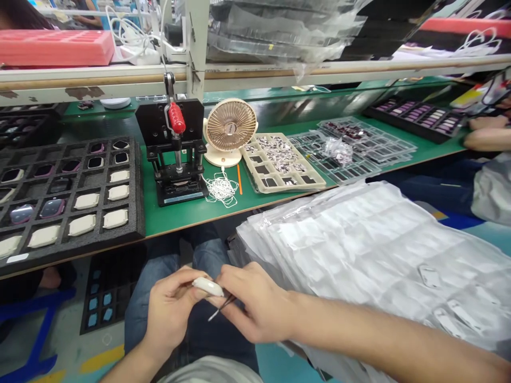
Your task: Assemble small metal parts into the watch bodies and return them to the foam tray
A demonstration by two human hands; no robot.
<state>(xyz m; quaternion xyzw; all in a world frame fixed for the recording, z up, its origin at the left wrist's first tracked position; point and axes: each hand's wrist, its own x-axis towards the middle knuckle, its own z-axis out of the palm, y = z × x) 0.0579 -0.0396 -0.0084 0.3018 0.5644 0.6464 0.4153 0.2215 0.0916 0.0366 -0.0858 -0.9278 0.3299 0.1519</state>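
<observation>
Over my lap, my left hand (171,306) pinches a small white casing (208,286) between thumb and fingers. My right hand (253,303) is closed around thin metal tweezers (222,307), whose tips point down to the left just under the casing. Both hands meet below the front edge of the green bench (187,213). A black foam tray (67,199) at the left holds several similar white casings and some with dark or purple faces.
A black hand press with a red handle (176,154) stands on the bench beside a small beige fan (229,130). A beige parts tray (279,162) and clear trays (351,146) lie to the right. A stack of clear plastic blister sheets (379,250) lies by my right arm. Another person's hands (485,133) work at far right.
</observation>
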